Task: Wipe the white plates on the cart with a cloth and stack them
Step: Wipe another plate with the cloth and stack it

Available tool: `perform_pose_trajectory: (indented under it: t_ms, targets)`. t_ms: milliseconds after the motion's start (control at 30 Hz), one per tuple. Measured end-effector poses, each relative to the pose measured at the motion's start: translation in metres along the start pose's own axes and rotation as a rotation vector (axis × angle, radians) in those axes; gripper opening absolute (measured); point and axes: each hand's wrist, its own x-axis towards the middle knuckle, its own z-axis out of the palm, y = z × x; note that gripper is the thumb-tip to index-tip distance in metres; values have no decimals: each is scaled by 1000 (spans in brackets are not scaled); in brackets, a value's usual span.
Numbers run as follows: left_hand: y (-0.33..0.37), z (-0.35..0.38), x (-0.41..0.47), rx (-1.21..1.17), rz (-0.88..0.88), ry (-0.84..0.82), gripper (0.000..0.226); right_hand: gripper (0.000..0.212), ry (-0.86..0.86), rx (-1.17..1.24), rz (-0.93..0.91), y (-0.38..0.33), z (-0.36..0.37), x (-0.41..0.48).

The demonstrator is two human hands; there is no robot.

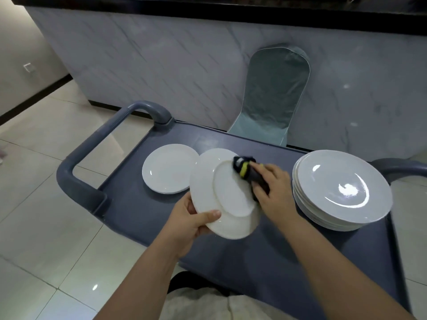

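The left hand (191,224) grips the near rim of a round white ceramic plate (208,181), thumb across its upturned underside, fingers curled beneath; the plate hangs tilted above the blue-grey plastic cart (254,255); the right hand (275,192) curls over a bunched dark cloth with a yellow patch (245,168), pressing it against the plate's underside at its far-right edge; right of that hand stands a tall stack of white plates (342,188); beyond the left hand lies a low pile of white plates (168,168), partly overlapped by the held one.
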Motion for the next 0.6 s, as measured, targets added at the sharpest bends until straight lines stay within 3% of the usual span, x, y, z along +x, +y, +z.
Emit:
perform_pose_trajectory:
  t_ms: [67,167,267,367,467,533,600]
  targets:
    - [0,5,1,2,14,3,59,52,-20,10,-32,-28,4,12]
    - [8,-7,4,-32,46,53,60,51,-133,101,-289,-62,8,-18]
    - [12,-18,-2,-35,27,52,61,54,-157,54,-386,-22,5,-45]
    - [9,-12,-7,134,-3,3,58,50,-124,-16,-165,17,2,-13]
    - [4,4,-3,212,22,-5,55,49,-52,57,-29,-11,8,33]
    - [4,7,3,198,73,45,49,48,-62,93,-182,-59,14,32]
    - [8,2,8,157,110,131,44,47,-125,95,-496,-92,17,14]
